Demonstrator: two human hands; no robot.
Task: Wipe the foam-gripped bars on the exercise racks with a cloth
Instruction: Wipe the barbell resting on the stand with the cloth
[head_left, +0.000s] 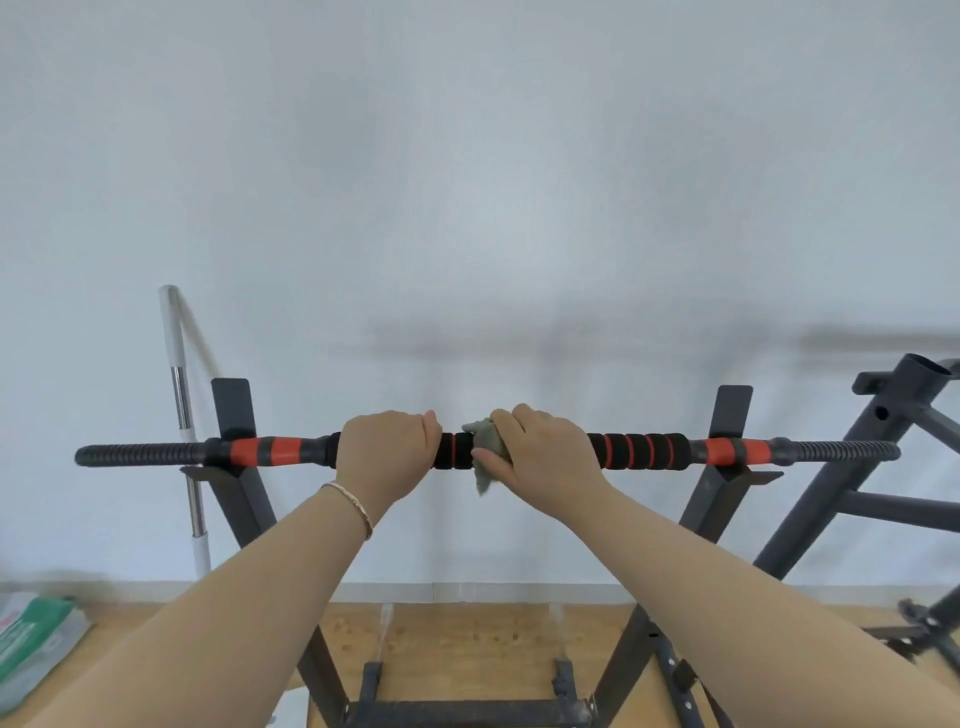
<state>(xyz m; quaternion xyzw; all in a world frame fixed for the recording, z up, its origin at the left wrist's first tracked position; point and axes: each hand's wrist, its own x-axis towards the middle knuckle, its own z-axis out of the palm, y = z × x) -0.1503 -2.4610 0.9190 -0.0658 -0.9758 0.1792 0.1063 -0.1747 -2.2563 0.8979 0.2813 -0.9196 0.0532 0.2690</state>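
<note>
Head cam: bar (644, 451) lies across rack (724, 415) hooks. Left hand (387, 449) wrapped round foam w/ curled fingers, prob. to steady it; right hand (545, 452) pinches cloth (485, 447) round mid-bar foam, ready to rub.

Open room above and just below bar (644, 451) between left upright (231, 405) and right upright (732, 410). Second rack (853, 462) crowds right end; white pole (179, 395) behind left.
</note>
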